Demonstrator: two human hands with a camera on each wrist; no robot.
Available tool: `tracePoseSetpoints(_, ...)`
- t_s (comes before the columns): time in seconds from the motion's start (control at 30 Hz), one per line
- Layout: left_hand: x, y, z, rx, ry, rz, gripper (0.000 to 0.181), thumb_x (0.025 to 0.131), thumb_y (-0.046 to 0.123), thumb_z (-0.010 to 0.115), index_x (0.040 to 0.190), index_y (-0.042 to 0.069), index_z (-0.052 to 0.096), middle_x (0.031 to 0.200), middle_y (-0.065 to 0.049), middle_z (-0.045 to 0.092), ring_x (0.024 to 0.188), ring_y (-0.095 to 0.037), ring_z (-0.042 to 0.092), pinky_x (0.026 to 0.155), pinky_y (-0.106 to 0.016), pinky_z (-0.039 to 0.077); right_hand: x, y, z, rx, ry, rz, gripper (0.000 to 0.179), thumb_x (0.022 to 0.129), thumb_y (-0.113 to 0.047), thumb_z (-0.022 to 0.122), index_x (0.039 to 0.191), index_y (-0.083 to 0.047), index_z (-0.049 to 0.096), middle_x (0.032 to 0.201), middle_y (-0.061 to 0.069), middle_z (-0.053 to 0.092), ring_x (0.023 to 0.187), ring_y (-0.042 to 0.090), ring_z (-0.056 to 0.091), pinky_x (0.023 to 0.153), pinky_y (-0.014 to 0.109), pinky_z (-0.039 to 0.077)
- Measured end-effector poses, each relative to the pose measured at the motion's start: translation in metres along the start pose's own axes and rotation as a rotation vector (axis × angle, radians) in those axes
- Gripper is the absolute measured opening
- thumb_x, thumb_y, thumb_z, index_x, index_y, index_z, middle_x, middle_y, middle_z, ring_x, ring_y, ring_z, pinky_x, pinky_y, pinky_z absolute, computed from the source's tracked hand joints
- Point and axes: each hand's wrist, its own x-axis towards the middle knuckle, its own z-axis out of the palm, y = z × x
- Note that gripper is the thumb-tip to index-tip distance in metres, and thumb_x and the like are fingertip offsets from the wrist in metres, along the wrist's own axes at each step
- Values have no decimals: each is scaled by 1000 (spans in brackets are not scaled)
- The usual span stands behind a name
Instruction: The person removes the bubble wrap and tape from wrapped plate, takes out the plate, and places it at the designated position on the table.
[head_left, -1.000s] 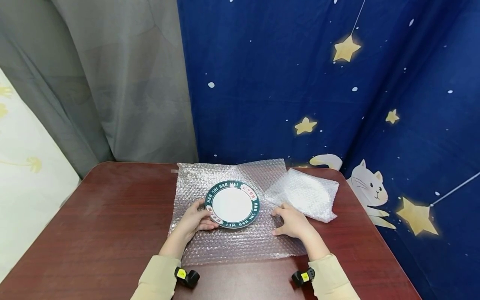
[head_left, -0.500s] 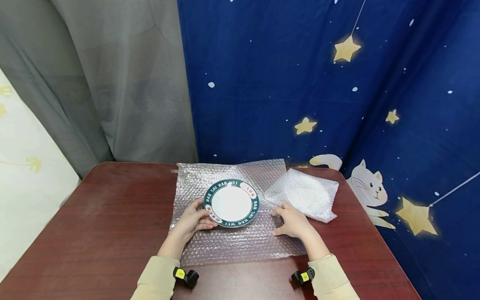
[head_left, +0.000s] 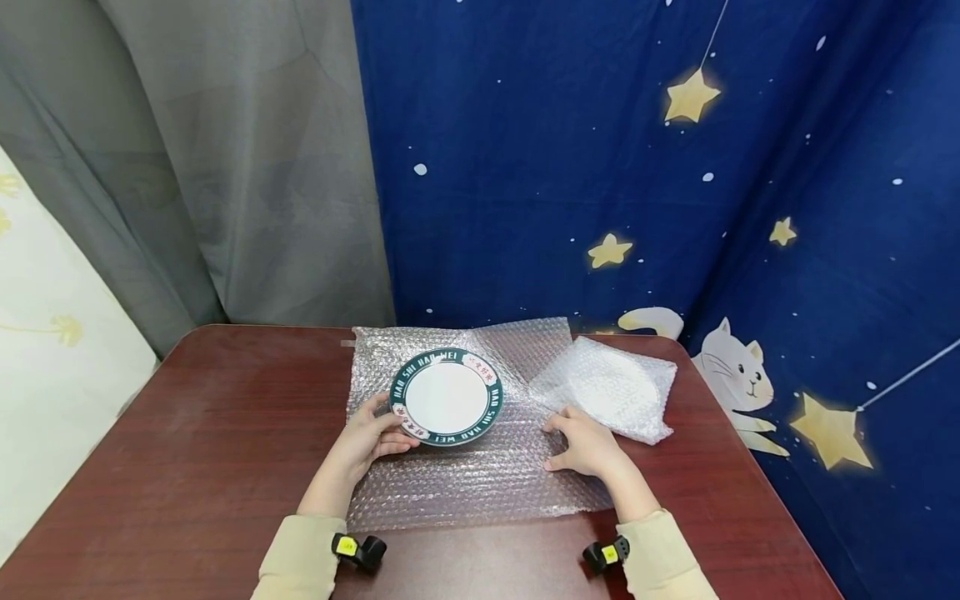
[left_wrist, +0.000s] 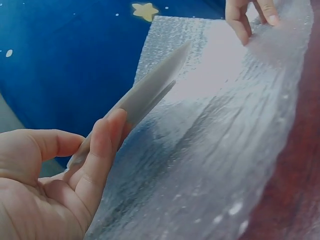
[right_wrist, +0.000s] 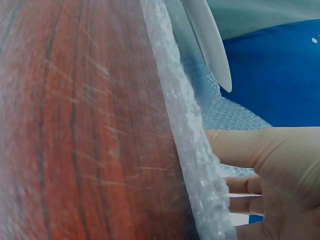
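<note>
A round plate with a white middle and a green lettered rim is in my left hand, at its near left edge. In the left wrist view the thumb and fingers pinch that edge, and the plate is tilted and raised off the sheet. Beneath it a clear bubble wrap sheet lies flat on the table. My right hand rests on the sheet's right part, thumb and fingertips apart and touching the wrap. The right wrist view shows its thumb behind the sheet's edge; the fingertips are hidden there.
To the right, a bubble-wrapped bundle with a pale round shape inside lies partly over the sheet's corner. The dark red table has a rounded far left corner. Grey and blue curtains hang behind the table.
My left hand has carried the plate a little to the left and slightly away from me, higher in the view. The right hand, the sheet and the bundle have stayed put.
</note>
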Motion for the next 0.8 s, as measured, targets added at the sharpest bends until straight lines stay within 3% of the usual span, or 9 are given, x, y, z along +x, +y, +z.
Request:
tracePoseSetpoints(0.33,-4,11,-9,1,1,15,59,97,-3,44,148,4,15,86,-17,66,66,-25,70,62,-31,58,1,-1,0,3,9,-4,49,64,-32,89,105,-18,67,98,-2,52,93,23,57,77,47,49)
tracePoseSetpoints(0.8,-16,30,-17,48,17,52,64,98,-3,42,150,1,6,84,-16,66,66,-25,70,63,-32,58,-3,-1,0,20,5,23,46,65,-32,88,104,-20,67,103,-1,53,100,26,57,78,52,48)
